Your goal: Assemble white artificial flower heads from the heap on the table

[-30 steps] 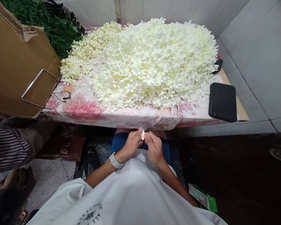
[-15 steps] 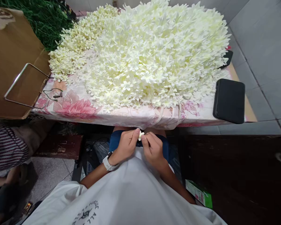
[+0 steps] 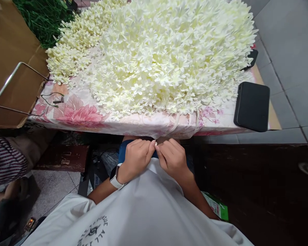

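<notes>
Just in front of the table edge, my left hand [image 3: 138, 155] and my right hand [image 3: 174, 158] meet over my lap, both closed with thumbs and fingertips together. A small white artificial flower [image 3: 156, 144] is pinched where the fingertips meet; only a speck of it shows, the rest is covered by my fingers. Beyond them, a big heap of white artificial flowers [image 3: 154, 65] spreads over the floral tablecloth [image 3: 84, 118]. A smaller, yellower pile of flowers [image 3: 66, 56] lies on its left.
On the left stands a cardboard box [image 3: 12, 51] with a metal wire frame [image 3: 7, 83], with green artificial stems [image 3: 45, 20] behind it. A black power bank-like case [image 3: 252, 106] lies on the right table corner. Someone in a striped garment [image 3: 5, 160] sits at left, near a wooden bench [image 3: 63, 158].
My hands have drawn tighter together and turned knuckles-up, so the flower that showed between them is now mostly covered. The view has shifted slightly.
</notes>
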